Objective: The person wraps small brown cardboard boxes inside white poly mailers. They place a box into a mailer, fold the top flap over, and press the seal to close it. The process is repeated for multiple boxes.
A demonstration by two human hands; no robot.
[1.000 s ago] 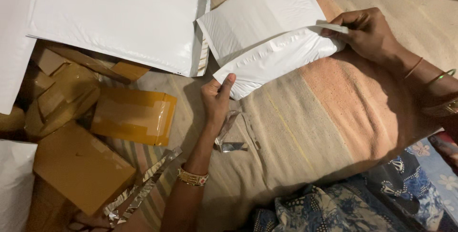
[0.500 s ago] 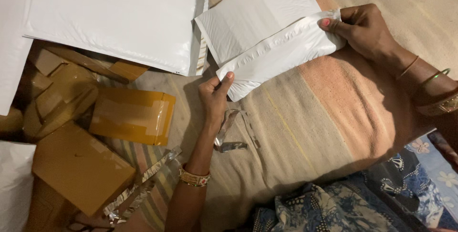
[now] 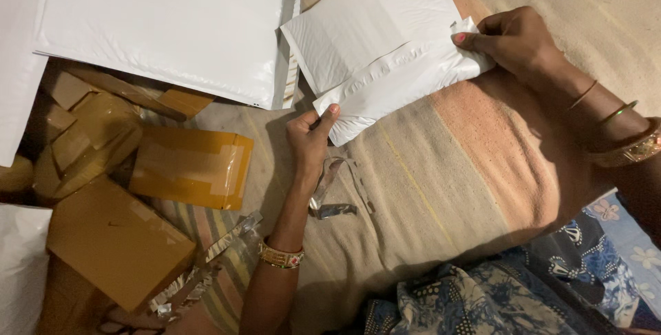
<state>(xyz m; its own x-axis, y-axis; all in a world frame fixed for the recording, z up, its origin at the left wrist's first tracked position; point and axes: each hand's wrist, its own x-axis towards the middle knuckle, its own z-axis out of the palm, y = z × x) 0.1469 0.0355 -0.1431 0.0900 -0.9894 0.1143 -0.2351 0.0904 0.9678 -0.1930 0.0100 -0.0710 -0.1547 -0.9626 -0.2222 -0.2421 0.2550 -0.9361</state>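
- Head view: a person's two hands pinch a white mailer (image 3: 396,84) at opposite ends, its flap folded down over the body.
- Left hand (image 3: 310,139) is closed on the lower-left corner; right hand (image 3: 513,42) is closed on the upper-right end, thumb on the flap.
- The mailer lies between the grips on a beige blanket (image 3: 468,170), its long axis running from lower left to upper right.
- The step in hand looks like closing the flap; pressing along the fold between the grips would seem to follow.
- Beyond the left grip: a larger white mailer (image 3: 165,25) and brown boxes (image 3: 186,166).
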